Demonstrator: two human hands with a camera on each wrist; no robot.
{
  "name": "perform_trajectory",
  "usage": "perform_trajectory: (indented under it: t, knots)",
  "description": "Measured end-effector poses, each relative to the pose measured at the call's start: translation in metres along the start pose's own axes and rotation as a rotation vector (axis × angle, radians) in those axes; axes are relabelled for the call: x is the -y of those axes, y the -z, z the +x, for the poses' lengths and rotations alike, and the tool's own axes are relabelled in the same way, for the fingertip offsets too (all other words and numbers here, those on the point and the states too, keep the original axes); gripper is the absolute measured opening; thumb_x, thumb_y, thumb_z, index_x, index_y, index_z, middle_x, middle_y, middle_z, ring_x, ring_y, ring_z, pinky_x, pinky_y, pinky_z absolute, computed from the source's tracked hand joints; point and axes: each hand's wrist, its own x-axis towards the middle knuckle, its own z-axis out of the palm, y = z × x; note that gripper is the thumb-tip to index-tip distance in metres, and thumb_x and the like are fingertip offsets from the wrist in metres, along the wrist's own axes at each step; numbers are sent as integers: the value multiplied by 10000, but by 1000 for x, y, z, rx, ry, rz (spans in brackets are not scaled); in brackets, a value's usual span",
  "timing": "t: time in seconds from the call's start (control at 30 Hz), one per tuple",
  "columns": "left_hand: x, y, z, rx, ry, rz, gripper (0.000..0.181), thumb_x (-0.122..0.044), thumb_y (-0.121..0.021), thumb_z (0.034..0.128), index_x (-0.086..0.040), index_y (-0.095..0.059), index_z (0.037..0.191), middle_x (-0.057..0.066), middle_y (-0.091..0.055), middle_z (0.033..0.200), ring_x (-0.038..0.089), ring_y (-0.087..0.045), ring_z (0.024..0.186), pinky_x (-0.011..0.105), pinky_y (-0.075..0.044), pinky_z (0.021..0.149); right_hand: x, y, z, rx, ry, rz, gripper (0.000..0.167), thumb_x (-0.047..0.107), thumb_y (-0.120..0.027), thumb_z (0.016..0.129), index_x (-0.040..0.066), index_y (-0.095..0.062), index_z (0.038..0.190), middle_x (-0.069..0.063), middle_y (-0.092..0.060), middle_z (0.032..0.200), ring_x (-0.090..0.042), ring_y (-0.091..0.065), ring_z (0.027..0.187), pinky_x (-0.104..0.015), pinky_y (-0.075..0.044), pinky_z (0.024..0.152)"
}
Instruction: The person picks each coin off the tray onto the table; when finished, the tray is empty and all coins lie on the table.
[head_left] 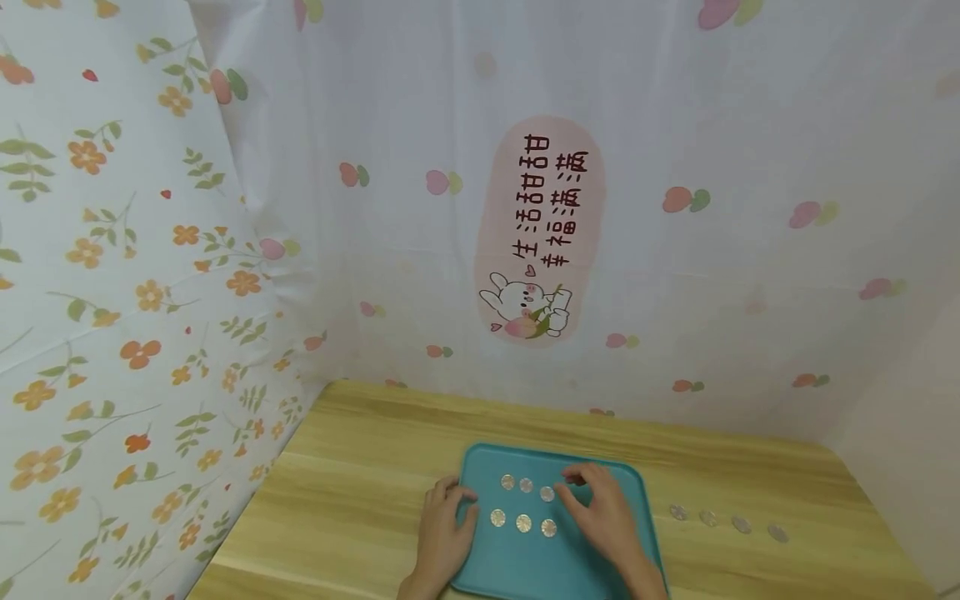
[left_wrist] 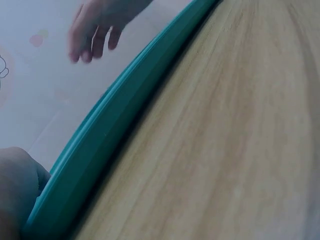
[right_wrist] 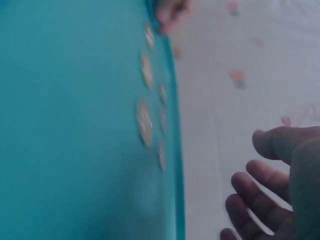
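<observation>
The left hand (head_left: 444, 533) rests at the left rim of a blue-green tray (head_left: 525, 575), its index finger and thumb reaching over the edge. In the left wrist view, part of that hand (left_wrist: 17, 185) shows beside the tray wall (left_wrist: 115, 120). Over the tray's right part hovers the right hand (head_left: 603, 517), beside the end of two rows of coin-like round discs. The back row has three smaller discs (head_left: 527, 485); the front row has three larger gold-toned ones (head_left: 523, 523). Nothing shows between the spread fingers (right_wrist: 255, 195) of the right hand in its wrist view.
Several more silvery discs (head_left: 741, 525) lie in a line on the wooden table (head_left: 360, 467), right of the tray. A printed white cloth (head_left: 405, 275) hangs behind the table, and a flowered one (head_left: 135, 283) stands at the left.
</observation>
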Motion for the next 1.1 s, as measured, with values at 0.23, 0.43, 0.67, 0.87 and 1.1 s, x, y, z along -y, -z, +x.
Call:
perform_trajectory:
  t: [0.23, 0.43, 0.67, 0.87, 1.1]
  knots:
    - [-1, 2, -1, -22, -15, 13, 110, -89, -724, 846, -179, -692, 901, 104, -608, 1244, 256, -537, 1101, 479, -471, 882, 6, -26, -11, 116, -108, 99, 118, 187, -776, 858, 198, -696, 944, 116, -625, 880, -88, -584, 849, -323, -504, 789]
    - [-1, 1, -2, -18, -17, 14, 109, -93, -728, 846, -182, -690, 896, 102, -610, 1240, 262, -540, 1102, 478, -467, 882, 0, -38, -23, 151, -11, 72, 207, 118, -805, 781, 240, -673, 883, 161, -548, 793, -13, -475, 774, -269, -392, 737]
    - [-2, 1, 0, -1, -3, 0, 98, -97, -715, 857, -174, -693, 913, 109, -598, 1262, 266, -530, 1125, 486, -462, 899, -5, -41, -26, 161, 71, 29, 304, 58, -738, 693, 313, -632, 822, 205, -483, 783, 14, -411, 774, -278, -271, 746]
    - [-3, 1, 1, -12, -12, 7, 98, -96, -716, 854, -172, -692, 911, 121, -601, 1257, 279, -536, 1119, 494, -463, 895, -6, -39, -24, 193, 99, -13, 325, 58, -693, 640, 313, -628, 831, 211, -479, 805, 22, -385, 786, -262, -285, 742]
    - [-3, 2, 1, 2, -9, 6, 100, -91, -720, 852, -168, -693, 911, 117, -601, 1259, 274, -535, 1114, 488, -459, 899, -8, -39, -25, 202, 88, -59, 318, 70, -702, 630, 299, -588, 818, 199, -435, 774, 13, -365, 765, -244, -278, 732]
